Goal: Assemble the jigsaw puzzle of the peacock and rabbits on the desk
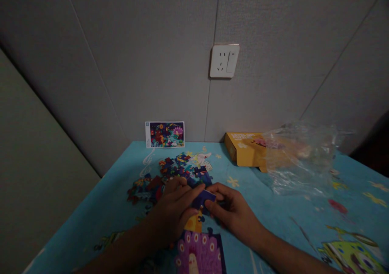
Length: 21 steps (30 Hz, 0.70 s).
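Note:
Between my hands is a dark blue-purple jigsaw puzzle piece (pixel 199 201), tilted up off the table. My right hand (pixel 235 209) pinches its right side, with the thumb on its face. Closed on the left side of the same piece are the thumb and forefinger of my left hand (pixel 176 207); its other fingers are bent. Just below lies a joined puzzle section (pixel 200 251) with a purple, eye-spotted figure and an orange patch. Beyond my left hand spreads a heap of loose puzzle pieces (pixel 146 187), partly hidden by that hand.
A small reference picture (pixel 166 135) leans against the wall at the back. To the right sit a yellow puzzle box (pixel 247 150) and a crumpled clear plastic bag (pixel 300 164) overlapping it. A blue cartoon-printed cloth (pixel 100 209) covers the table. A wall socket (pixel 224 61) is above.

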### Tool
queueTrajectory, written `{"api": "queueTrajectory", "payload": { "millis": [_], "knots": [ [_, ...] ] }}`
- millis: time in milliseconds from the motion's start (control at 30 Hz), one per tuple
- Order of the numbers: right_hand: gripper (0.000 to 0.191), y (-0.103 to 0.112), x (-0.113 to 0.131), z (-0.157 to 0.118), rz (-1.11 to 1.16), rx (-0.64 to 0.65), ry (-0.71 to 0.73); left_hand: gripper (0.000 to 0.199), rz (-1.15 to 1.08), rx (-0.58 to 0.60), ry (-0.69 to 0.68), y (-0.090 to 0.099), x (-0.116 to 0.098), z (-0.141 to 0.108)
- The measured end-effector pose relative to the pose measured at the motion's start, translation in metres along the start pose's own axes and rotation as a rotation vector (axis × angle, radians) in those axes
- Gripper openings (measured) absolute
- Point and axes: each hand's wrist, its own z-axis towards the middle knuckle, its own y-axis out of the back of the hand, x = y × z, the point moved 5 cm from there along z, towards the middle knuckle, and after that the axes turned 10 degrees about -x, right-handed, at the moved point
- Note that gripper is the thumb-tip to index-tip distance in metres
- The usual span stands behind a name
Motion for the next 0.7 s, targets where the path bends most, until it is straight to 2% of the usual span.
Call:
{"api": "queueTrajectory", "payload": {
  "millis": [133, 233, 367, 467, 567, 700],
  "knots": [
    [0.033, 0.002, 0.008, -0.002, -0.104, -0.026, 0.105, 0.054, -0.008, 0.083, -0.027, 0.003, -0.011, 0.005],
    [0.030, 0.005, 0.015, -0.005, -0.233, -0.079, 0.211, 0.054, -0.033, 0.094, -0.022, 0.003, -0.015, 0.006],
    [0.019, 0.006, 0.010, -0.005, -0.207, -0.096, 0.170, 0.052, -0.064, -0.036, 0.056, 0.005, -0.006, 0.004],
    [0.023, 0.004, 0.006, 0.000, -0.149, -0.141, 0.133, 0.044, -0.099, -0.107, 0.095, 0.004, 0.003, 0.006],
    [0.016, -0.003, 0.006, 0.009, -0.175, -0.128, 0.116, 0.036, -0.085, -0.175, 0.100, 0.008, 0.009, 0.009],
    [0.027, -0.005, 0.001, 0.013, -0.139, -0.099, 0.047, 0.027, -0.042, -0.220, 0.103, 0.013, 0.013, 0.012]
  ]
}}
